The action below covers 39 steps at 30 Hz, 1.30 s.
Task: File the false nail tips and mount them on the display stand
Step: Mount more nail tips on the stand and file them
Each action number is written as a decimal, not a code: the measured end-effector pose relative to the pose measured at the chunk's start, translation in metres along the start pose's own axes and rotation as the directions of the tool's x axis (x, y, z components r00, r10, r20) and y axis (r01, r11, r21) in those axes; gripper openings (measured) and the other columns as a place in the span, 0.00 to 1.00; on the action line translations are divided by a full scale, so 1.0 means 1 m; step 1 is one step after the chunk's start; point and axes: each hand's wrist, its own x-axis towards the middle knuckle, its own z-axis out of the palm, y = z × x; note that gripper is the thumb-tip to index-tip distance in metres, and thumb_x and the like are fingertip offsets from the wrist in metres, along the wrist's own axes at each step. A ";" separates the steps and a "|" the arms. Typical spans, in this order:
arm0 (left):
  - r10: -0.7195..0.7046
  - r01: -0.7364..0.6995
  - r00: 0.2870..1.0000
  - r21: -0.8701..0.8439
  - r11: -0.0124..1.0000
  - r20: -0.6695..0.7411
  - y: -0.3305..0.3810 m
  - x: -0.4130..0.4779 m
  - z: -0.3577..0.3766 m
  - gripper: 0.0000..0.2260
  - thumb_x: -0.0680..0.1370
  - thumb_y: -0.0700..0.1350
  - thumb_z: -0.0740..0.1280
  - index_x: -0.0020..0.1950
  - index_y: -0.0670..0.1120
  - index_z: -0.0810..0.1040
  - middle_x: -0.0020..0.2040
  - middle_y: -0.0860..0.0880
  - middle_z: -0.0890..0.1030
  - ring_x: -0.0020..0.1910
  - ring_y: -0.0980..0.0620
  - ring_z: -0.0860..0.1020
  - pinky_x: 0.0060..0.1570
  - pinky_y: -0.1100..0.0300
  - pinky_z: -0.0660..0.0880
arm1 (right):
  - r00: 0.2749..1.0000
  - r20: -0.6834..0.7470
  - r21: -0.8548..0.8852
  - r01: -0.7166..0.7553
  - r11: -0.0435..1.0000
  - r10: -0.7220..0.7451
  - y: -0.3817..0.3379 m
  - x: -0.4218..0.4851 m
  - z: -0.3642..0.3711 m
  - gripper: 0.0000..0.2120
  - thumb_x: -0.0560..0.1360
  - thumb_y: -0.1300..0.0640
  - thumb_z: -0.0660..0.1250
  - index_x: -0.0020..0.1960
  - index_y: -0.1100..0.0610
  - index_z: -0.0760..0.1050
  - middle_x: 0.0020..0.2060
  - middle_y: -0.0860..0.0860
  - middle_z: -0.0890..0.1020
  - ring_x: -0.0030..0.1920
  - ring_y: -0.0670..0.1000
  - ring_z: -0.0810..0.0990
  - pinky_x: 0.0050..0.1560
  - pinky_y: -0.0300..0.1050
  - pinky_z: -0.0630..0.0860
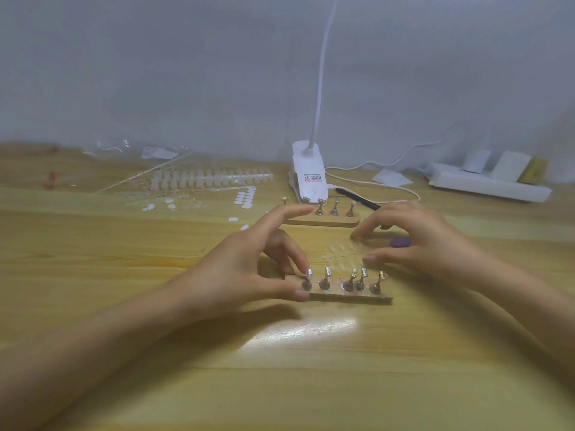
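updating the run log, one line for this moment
left hand: pinches near display stand | right hand: at nail tip strip, grip unclear

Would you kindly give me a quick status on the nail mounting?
Left hand pinches near display stand at its left end. Right hand arched over clear tip strip, grip unclear. Purple object beside it.

On your table [280,384] the near stand [348,295] sits central, the far stand [323,221] behind it, the lamp [308,175] at the back edge, the power strip [485,185] back right.

Glossy wooden table [311,384], metal pegs [325,279]
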 end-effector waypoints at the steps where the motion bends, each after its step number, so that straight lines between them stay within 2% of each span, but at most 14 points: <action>1: -0.043 0.045 0.998 -0.033 0.998 0.039 0.001 0.001 -0.006 0.34 0.67 0.49 0.77 0.69 0.62 0.68 0.49 0.56 0.83 0.47 0.58 0.81 0.41 0.73 0.71 | 1.000 -0.012 0.044 0.007 0.999 -0.006 0.001 0.001 0.001 0.13 0.68 0.49 0.77 0.50 0.42 0.81 0.51 0.38 0.79 0.59 0.46 0.72 0.63 0.57 0.71; 4: -0.152 0.156 0.985 -0.038 0.987 0.077 0.003 0.006 -0.024 0.18 0.70 0.55 0.70 0.60 0.60 0.77 0.53 0.59 0.82 0.52 0.60 0.80 0.41 0.64 0.77 | 0.999 -0.024 0.175 0.029 0.984 -0.025 0.005 0.001 0.003 0.14 0.67 0.55 0.80 0.48 0.43 0.79 0.46 0.36 0.81 0.54 0.40 0.75 0.52 0.49 0.78; 7: -0.128 0.128 0.992 0.090 0.988 -0.015 0.001 0.013 -0.023 0.07 0.78 0.52 0.67 0.55 0.60 0.81 0.53 0.63 0.82 0.49 0.64 0.79 0.39 0.67 0.74 | 0.996 -0.058 0.275 0.076 0.958 -0.062 0.004 0.001 0.008 0.17 0.66 0.59 0.80 0.48 0.47 0.78 0.45 0.40 0.83 0.50 0.41 0.79 0.45 0.44 0.79; 11: -0.066 0.080 0.995 0.185 0.979 -0.081 -0.003 0.027 -0.003 0.04 0.77 0.53 0.70 0.51 0.60 0.82 0.48 0.63 0.82 0.41 0.58 0.79 0.47 0.58 0.76 | 0.984 -0.122 0.316 0.162 0.935 -0.130 -0.004 0.002 0.015 0.20 0.65 0.63 0.81 0.51 0.52 0.76 0.41 0.47 0.83 0.43 0.43 0.81 0.37 0.26 0.71; 16: -0.036 0.065 0.990 0.219 0.974 -0.136 -0.005 0.043 -0.001 0.03 0.72 0.52 0.75 0.41 0.57 0.83 0.43 0.62 0.83 0.36 0.57 0.79 0.47 0.51 0.78 | 0.974 -0.165 0.342 0.205 0.917 -0.156 -0.011 -0.002 0.017 0.19 0.66 0.64 0.80 0.52 0.54 0.76 0.39 0.50 0.82 0.40 0.44 0.81 0.34 0.25 0.70; 20: 0.145 -0.078 0.971 0.327 0.942 -0.188 -0.009 0.041 0.002 0.05 0.72 0.49 0.76 0.40 0.55 0.81 0.42 0.61 0.82 0.34 0.56 0.74 0.40 0.56 0.73 | 0.980 -0.172 0.439 0.171 0.882 -0.104 -0.010 -0.003 0.018 0.18 0.67 0.64 0.79 0.51 0.54 0.77 0.38 0.48 0.82 0.38 0.45 0.83 0.34 0.24 0.69; 22: 0.313 -0.182 0.931 0.505 0.844 -0.186 -0.006 0.040 0.002 0.07 0.72 0.47 0.76 0.40 0.54 0.79 0.42 0.62 0.78 0.37 0.61 0.73 0.35 0.57 0.70 | 0.984 -0.156 0.523 0.155 0.838 -0.085 -0.010 -0.002 0.019 0.16 0.68 0.66 0.79 0.51 0.55 0.77 0.37 0.51 0.82 0.36 0.49 0.85 0.35 0.26 0.71; 24: 0.498 -0.263 0.856 0.711 0.653 -0.141 -0.002 0.040 0.001 0.06 0.73 0.44 0.76 0.40 0.51 0.80 0.42 0.61 0.77 0.38 0.65 0.73 0.30 0.59 0.69 | 0.988 -0.142 0.614 0.139 0.777 -0.064 -0.010 -0.002 0.019 0.16 0.68 0.67 0.78 0.51 0.59 0.77 0.37 0.54 0.82 0.36 0.54 0.86 0.38 0.32 0.77; 27: 0.701 -0.348 0.713 0.860 0.374 -0.017 -0.002 0.041 0.000 0.07 0.76 0.42 0.72 0.38 0.47 0.81 0.41 0.52 0.82 0.35 0.49 0.77 0.22 0.56 0.71 | 0.994 -0.105 0.744 0.087 0.663 -0.012 -0.011 -0.002 0.018 0.16 0.67 0.67 0.77 0.51 0.62 0.76 0.36 0.56 0.81 0.35 0.57 0.86 0.38 0.42 0.82; 30: 0.812 -0.356 0.579 0.920 0.163 0.080 -0.005 0.044 -0.005 0.10 0.72 0.34 0.74 0.36 0.48 0.81 0.39 0.52 0.82 0.31 0.48 0.74 0.21 0.56 0.69 | 0.998 -0.052 0.827 0.021 0.562 0.040 -0.014 -0.002 0.018 0.16 0.64 0.64 0.77 0.50 0.61 0.77 0.35 0.53 0.81 0.34 0.56 0.85 0.37 0.43 0.82; 32: 0.845 -0.337 0.525 0.936 0.100 0.099 -0.005 0.045 -0.008 0.13 0.67 0.31 0.76 0.36 0.49 0.81 0.39 0.52 0.82 0.30 0.48 0.75 0.21 0.57 0.69 | 0.998 -0.034 0.861 0.002 0.509 0.053 -0.016 -0.002 0.018 0.16 0.63 0.61 0.77 0.49 0.58 0.78 0.35 0.52 0.81 0.34 0.55 0.85 0.36 0.44 0.81; 35: 0.831 -0.347 0.556 0.913 0.217 0.014 -0.003 0.043 -0.007 0.09 0.71 0.35 0.76 0.37 0.47 0.81 0.39 0.52 0.82 0.31 0.48 0.76 0.23 0.56 0.70 | 0.995 -0.094 0.848 0.065 0.525 0.029 -0.017 -0.002 0.015 0.18 0.63 0.58 0.78 0.51 0.56 0.78 0.36 0.51 0.82 0.33 0.51 0.84 0.35 0.40 0.79; 37: 0.705 -0.376 0.691 0.755 0.538 -0.158 -0.003 0.042 -0.001 0.06 0.76 0.40 0.73 0.39 0.46 0.80 0.40 0.57 0.79 0.34 0.56 0.75 0.28 0.57 0.70 | 0.978 -0.207 0.766 0.167 0.621 -0.009 -0.017 -0.002 0.014 0.18 0.66 0.61 0.78 0.54 0.57 0.77 0.37 0.51 0.83 0.35 0.49 0.84 0.36 0.34 0.77; 39: 0.452 -0.313 0.846 0.423 0.850 -0.282 -0.001 0.042 0.004 0.07 0.76 0.43 0.72 0.40 0.47 0.77 0.39 0.60 0.76 0.33 0.61 0.70 0.32 0.64 0.67 | 0.929 -0.355 0.571 0.300 0.764 -0.100 -0.016 -0.002 0.013 0.14 0.69 0.65 0.77 0.50 0.57 0.77 0.37 0.50 0.83 0.37 0.46 0.83 0.38 0.29 0.74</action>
